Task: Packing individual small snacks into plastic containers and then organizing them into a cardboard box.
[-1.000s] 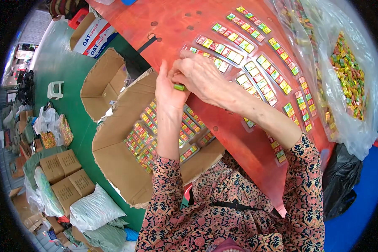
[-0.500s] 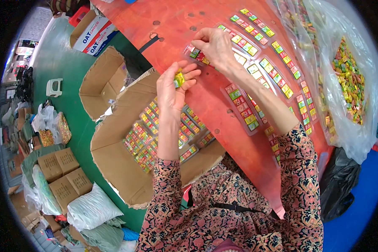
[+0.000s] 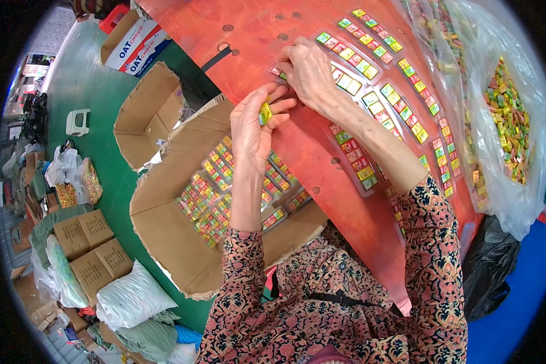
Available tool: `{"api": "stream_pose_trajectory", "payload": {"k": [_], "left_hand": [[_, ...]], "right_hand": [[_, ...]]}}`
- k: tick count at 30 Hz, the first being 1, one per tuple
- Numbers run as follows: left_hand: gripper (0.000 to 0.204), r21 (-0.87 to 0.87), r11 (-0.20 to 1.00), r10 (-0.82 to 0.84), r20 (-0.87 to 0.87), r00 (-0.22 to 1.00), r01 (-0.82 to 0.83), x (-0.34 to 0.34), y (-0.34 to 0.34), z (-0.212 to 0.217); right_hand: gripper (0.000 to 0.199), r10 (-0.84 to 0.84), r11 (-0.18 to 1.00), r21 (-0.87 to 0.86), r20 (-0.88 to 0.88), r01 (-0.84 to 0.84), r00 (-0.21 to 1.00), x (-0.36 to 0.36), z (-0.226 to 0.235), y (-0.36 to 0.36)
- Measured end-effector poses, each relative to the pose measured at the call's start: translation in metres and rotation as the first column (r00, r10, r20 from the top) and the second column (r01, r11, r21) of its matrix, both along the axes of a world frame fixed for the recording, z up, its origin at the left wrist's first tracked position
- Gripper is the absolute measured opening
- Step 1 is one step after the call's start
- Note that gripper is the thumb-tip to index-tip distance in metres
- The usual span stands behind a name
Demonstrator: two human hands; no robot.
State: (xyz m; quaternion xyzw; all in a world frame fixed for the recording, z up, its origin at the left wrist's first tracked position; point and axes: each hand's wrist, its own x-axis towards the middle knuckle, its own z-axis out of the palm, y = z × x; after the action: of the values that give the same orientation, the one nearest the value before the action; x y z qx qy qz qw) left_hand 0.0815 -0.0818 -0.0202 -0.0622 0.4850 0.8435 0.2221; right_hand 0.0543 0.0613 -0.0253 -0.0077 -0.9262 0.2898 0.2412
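Observation:
My left hand (image 3: 253, 124) is palm up near the table's edge. A small yellow and green wrapped piece (image 3: 264, 113) lies against its fingers, which are partly curled with the tips apart. Just beyond, my right hand (image 3: 312, 76) has its thumb and fingertips pinched together over the end of a clear tray (image 3: 277, 71). That hand hides most of the tray and whatever it pinches. Beside my right forearm, a long clear tray (image 3: 353, 159) holds a row of red, yellow and green wrapped pieces.
More filled trays (image 3: 406, 112) lie on the red table (image 3: 297, 173). A clear bag (image 3: 508, 121) of loose wrapped pieces stands at the right. Left of the table, an open carton (image 3: 164, 209) contains filled trays; a smaller open carton (image 3: 145, 121) sits beyond it.
My right hand's fingertips have shifted along the tray toward its near left end, covering more of it. My left hand has moved slightly right, still with the yellow piece.

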Motion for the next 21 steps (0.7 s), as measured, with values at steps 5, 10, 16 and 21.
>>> {"api": "stream_pose_trajectory", "payload": {"k": [5,10,16,21], "left_hand": [[0.034,0.007,1.000,-0.001,-0.007,1.000,0.001,-0.001,0.001,-0.001],[0.033,0.034,0.999,0.013,0.006,1.000,-0.013,-0.004,0.001,-0.005],[0.032,0.219,0.976,-0.022,0.154,0.988,-0.012,0.003,-0.012,0.000],[0.033,0.406,0.908,-0.208,0.224,0.952,0.103,0.028,-0.015,-0.003]], "right_hand": [[0.011,0.025,0.999,0.024,-0.047,-0.024,0.999,0.000,-0.006,0.002],[0.012,0.061,0.993,0.102,-0.098,-0.051,0.993,0.000,-0.005,0.006],[0.007,0.121,0.989,-0.087,0.027,-0.118,0.992,0.045,0.036,0.015],[0.012,0.272,0.960,-0.060,-0.033,-0.274,0.962,0.126,0.049,-0.006]]}}
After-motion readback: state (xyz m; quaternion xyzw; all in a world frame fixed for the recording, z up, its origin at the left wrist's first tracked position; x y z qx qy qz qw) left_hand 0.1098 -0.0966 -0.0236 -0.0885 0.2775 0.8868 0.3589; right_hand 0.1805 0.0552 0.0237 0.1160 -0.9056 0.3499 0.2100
